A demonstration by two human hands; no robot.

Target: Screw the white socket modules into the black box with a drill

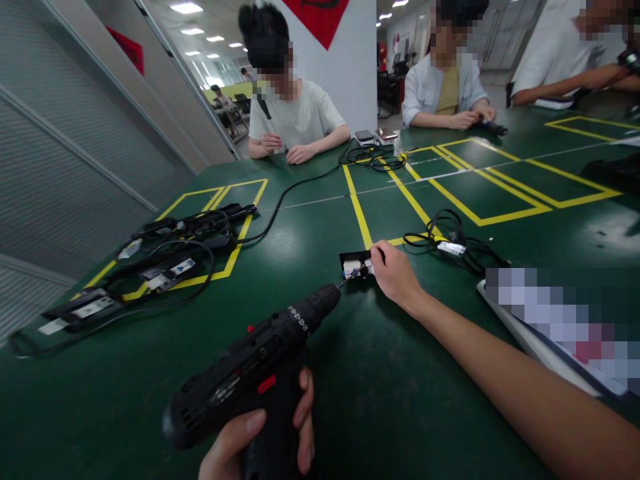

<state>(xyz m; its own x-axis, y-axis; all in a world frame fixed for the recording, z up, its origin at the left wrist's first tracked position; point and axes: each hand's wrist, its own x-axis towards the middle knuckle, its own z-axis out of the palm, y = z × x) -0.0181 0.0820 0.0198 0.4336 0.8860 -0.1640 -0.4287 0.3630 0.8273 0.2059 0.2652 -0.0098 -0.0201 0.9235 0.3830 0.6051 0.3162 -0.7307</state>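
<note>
My left hand is wrapped round the grip of a black cordless drill with a red switch. Its bit points at a small black power adapter with a white label, lying on the green table. My right hand reaches from the right and pinches that adapter at its right end, holding it against the table. The drill's tip meets the adapter beside my fingers.
Several black adapters with cables lie at the left on yellow floor-tape markings. A coiled black cable lies right of my hand. A white-edged object sits at the right. Three people sit at the far side, hands on the table.
</note>
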